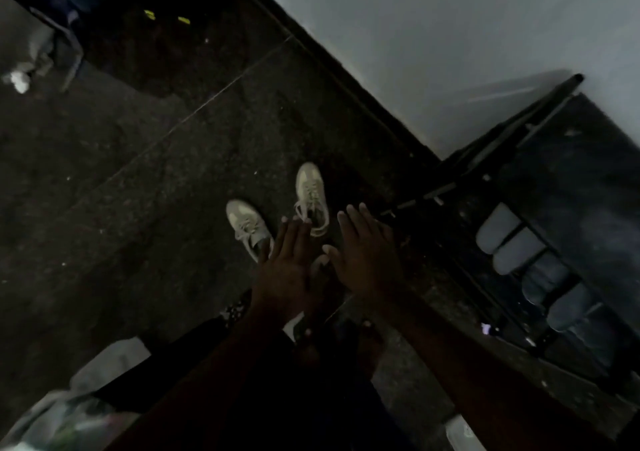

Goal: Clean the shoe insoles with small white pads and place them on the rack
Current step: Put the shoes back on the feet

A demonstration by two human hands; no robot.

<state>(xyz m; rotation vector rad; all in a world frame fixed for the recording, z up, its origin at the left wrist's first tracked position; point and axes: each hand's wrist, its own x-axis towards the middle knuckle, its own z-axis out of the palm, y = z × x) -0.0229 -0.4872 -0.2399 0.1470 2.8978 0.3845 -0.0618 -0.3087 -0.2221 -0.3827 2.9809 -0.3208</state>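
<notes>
While both hands are held out flat, nothing is gripped: the left hand [287, 267] and the right hand [367, 260] are spread with fingers straight and backs upward, close together, just left of the rack [446, 187]. Whether the thumbs touch cannot be determined. Two pale sneakers [311, 197] are recorded on the dark floor [138, 191], near the rack's left side. Several pale insoles [516, 253] are laid side by side across the rack's bars. A white bag [104, 364] is noted well left of the rack.
</notes>
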